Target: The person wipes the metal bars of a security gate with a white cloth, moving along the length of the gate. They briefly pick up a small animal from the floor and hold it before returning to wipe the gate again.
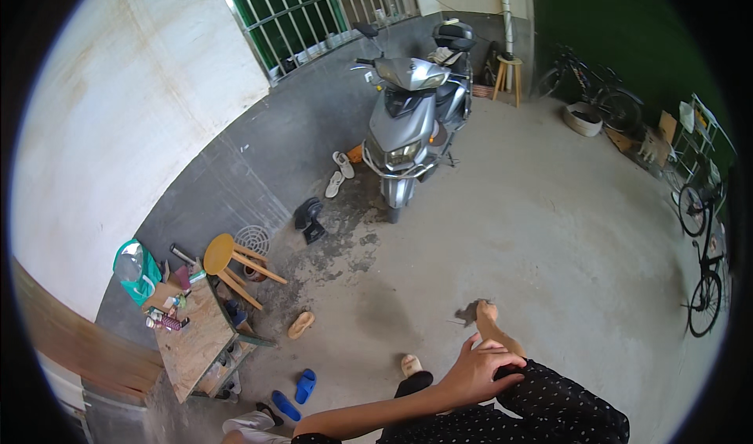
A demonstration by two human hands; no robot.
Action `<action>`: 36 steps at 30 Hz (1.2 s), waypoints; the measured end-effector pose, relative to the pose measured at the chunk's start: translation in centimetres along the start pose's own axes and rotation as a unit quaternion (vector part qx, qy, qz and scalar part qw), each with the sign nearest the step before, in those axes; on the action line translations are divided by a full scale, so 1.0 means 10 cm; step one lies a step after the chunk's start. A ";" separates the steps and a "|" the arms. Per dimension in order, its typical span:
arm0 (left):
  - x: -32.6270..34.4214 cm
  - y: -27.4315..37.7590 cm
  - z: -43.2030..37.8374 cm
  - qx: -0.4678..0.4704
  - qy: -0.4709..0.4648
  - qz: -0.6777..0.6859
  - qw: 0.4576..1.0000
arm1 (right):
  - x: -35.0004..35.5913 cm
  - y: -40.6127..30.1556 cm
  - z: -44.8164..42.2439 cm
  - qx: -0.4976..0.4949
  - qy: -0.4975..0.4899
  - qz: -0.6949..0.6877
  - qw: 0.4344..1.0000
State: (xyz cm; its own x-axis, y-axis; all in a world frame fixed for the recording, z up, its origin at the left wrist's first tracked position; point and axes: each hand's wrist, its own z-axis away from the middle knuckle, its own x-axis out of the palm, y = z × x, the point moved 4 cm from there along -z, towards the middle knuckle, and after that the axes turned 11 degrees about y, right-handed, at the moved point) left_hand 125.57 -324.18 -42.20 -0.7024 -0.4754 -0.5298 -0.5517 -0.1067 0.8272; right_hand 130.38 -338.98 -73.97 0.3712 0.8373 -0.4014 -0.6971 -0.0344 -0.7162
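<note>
My left hand (479,368) reaches across from the lower left, its fingers closed around the black dotted sleeve (565,394) near my right elbow. Bare forearm shows beyond the sleeve's edge. At its far end is my right hand (486,311), foreshortened and small, with its fingers hard to make out. A small dark patch (468,313) shows beside the right hand; I cannot tell whether it is held or lies on the floor. Below my arms, a light slipper (411,364) is on one foot under a plain black trouser leg (415,383).
A grey electric scooter (406,120) stands by the wall. At left are a wooden table (197,338) bearing small items, a tilted stool (219,254) and blue slippers (305,386). Another person's pale-clothed leg (252,425) shows at the bottom. A bicycle (703,261) stands at right.
</note>
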 end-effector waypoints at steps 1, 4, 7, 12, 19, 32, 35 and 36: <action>-0.10 -0.18 -0.15 -0.019 -0.013 -0.007 1.000 | -0.04 -0.09 -0.17 0.009 0.020 0.000 1.000; -0.49 -0.67 -0.50 -0.040 -0.005 -0.024 0.999 | 0.06 -0.64 -0.78 0.012 0.059 -0.010 0.998; -0.93 -0.96 -0.84 -0.045 0.005 0.040 0.998 | 0.16 -1.13 -1.19 0.020 0.088 -0.022 0.996; -1.83 -1.33 -1.39 0.002 -0.038 0.036 0.999 | 0.48 -2.21 -1.96 0.007 0.120 -0.040 0.992; -3.04 -1.95 -2.13 -0.110 -0.114 0.331 0.930 | 0.99 -3.32 -2.98 0.006 0.133 -0.044 0.990; -5.11 -4.13 -4.19 -0.024 0.082 0.117 0.989 | 2.51 -5.21 -5.58 0.017 0.073 0.045 0.996; -5.59 -4.45 -4.63 -0.109 0.035 0.170 0.979 | 2.83 -5.69 -6.04 -0.001 0.070 0.070 0.995; -5.74 -4.58 -4.74 -0.121 0.019 0.158 0.980 | 2.95 -5.87 -6.19 -0.009 0.068 0.079 0.994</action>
State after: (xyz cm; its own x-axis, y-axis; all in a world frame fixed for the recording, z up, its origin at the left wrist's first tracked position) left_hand 212.50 -333.42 -40.80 -0.8011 -0.5494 -0.2372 -0.1843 -0.1506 0.9713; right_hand 220.21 -346.05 -79.14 0.3381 0.7389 -0.5828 -0.7423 -0.1713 -0.6478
